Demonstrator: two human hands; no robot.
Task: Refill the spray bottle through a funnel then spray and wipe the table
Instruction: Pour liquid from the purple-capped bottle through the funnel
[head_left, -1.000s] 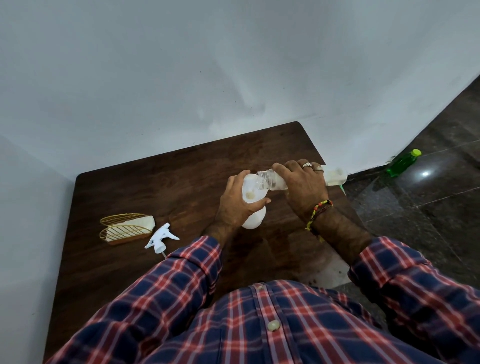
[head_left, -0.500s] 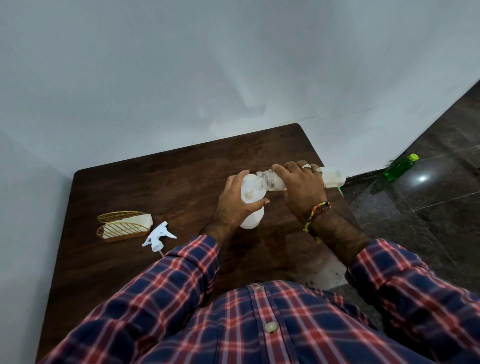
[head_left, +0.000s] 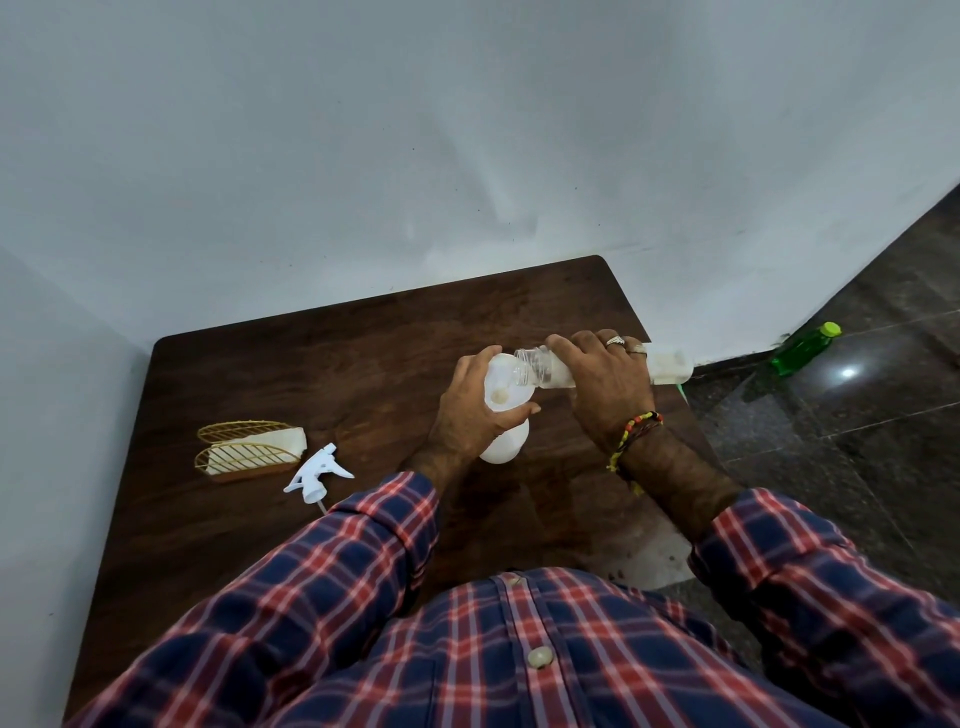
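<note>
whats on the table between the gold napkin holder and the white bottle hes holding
In the head view, the detached white spray trigger head lies on the table between the gold napkin holder and the white spray bottle gripped by the left hand.

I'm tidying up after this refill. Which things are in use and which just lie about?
In use: spray bottle with funnel, gripped by the left hand; clear bottle tipped into it by the right hand; trigger head; table.

Lying about: gold wire holder; green bottle on the floor.
</note>
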